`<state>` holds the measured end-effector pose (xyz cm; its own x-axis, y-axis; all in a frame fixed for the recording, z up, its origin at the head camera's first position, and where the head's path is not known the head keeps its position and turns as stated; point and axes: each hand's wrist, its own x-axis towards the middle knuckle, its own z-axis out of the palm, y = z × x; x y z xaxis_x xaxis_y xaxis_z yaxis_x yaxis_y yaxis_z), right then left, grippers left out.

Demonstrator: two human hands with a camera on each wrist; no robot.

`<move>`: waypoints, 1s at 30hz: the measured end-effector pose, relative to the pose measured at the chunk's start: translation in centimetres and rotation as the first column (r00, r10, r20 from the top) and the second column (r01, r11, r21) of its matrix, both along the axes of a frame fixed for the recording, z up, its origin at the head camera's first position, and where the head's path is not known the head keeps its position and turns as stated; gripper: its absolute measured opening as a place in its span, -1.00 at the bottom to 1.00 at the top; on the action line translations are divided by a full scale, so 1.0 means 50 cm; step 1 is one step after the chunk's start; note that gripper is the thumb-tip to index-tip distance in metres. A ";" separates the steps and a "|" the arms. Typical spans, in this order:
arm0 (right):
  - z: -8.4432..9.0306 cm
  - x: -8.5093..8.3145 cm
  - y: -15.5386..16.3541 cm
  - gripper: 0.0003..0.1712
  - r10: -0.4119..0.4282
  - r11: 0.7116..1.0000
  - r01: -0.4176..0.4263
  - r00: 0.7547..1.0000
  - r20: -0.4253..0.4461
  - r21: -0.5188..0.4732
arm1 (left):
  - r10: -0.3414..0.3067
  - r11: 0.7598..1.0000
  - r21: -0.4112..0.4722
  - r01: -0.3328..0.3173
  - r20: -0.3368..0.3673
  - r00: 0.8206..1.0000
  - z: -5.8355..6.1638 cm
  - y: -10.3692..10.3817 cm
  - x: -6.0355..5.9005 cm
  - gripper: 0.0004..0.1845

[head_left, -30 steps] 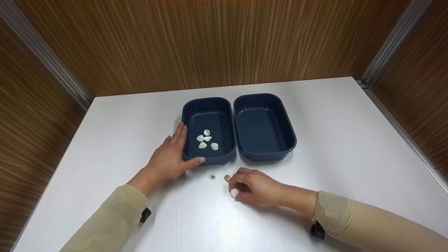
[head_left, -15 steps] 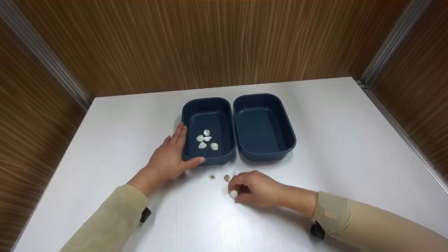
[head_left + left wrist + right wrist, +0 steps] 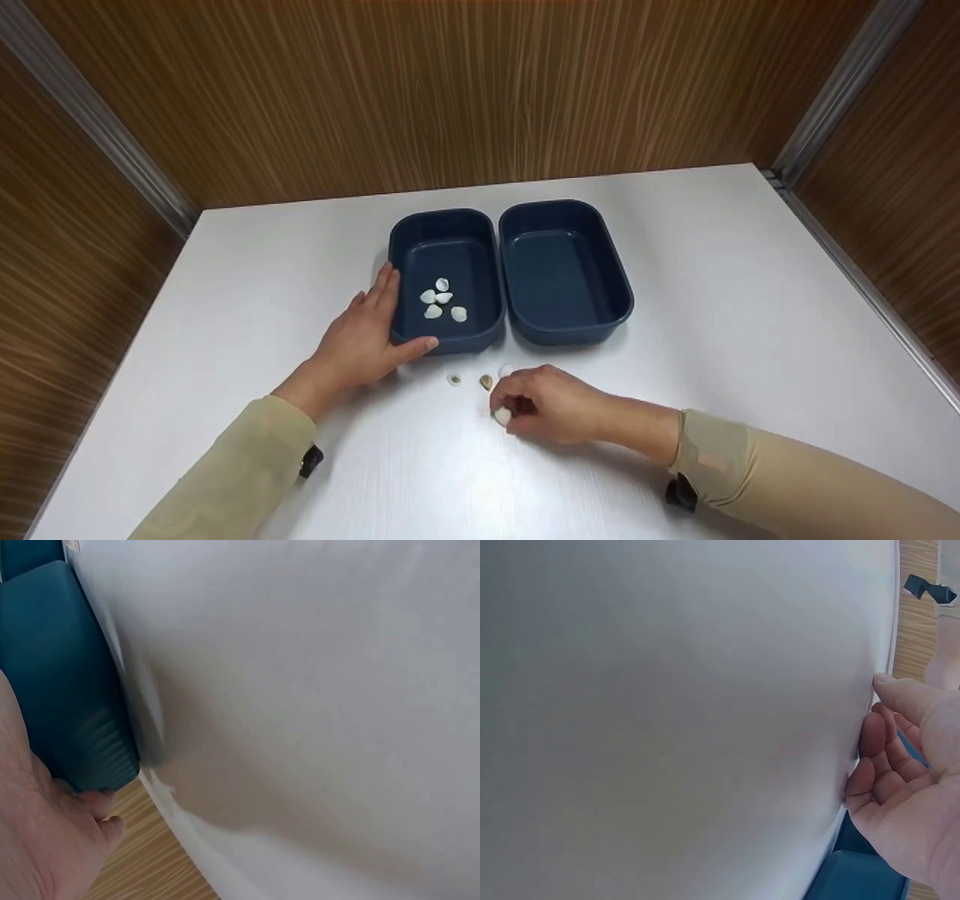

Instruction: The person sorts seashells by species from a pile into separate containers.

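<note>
Left hand [image 3: 364, 341] palm down, fingers straight and together, pointing away from body; thumb spread out to right. Left forearm runs in from lower left, beige sleeve to wrist, dark strap under sleeve. Left wrist view: thumb side of left hand at lower left corner. Right hand [image 3: 546, 405] knuckles up, fingers curled under, tips pinched together at its left end. Right forearm comes in from lower right, beige sleeve, dark strap below wrist. Hands near each other, not touching.
</note>
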<state>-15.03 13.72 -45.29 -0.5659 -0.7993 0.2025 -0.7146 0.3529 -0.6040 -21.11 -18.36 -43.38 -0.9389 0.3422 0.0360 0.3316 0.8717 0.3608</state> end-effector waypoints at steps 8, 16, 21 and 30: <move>0.033 -0.011 0.003 -0.74 -0.002 0.999 0.006 0.998 0.065 -0.053 | -0.003 1.000 0.003 0.003 -0.006 1.000 -0.001 -0.004 0.000 0.34; 0.125 -0.049 -0.009 -0.76 -0.056 0.990 0.063 0.997 0.062 -0.129 | 0.001 1.000 0.011 -0.001 0.005 1.000 -0.001 -0.002 -0.002 0.35; 0.162 -0.095 -0.026 -0.75 -0.106 0.972 0.119 0.992 0.075 -0.203 | -0.004 1.000 0.002 0.004 0.001 1.000 0.001 -0.002 -0.002 0.35; 0.164 -0.177 -0.057 -0.77 -0.227 0.940 0.245 0.968 0.104 -0.237 | -0.021 1.000 -0.001 0.021 0.006 1.000 -0.001 0.005 -0.007 0.35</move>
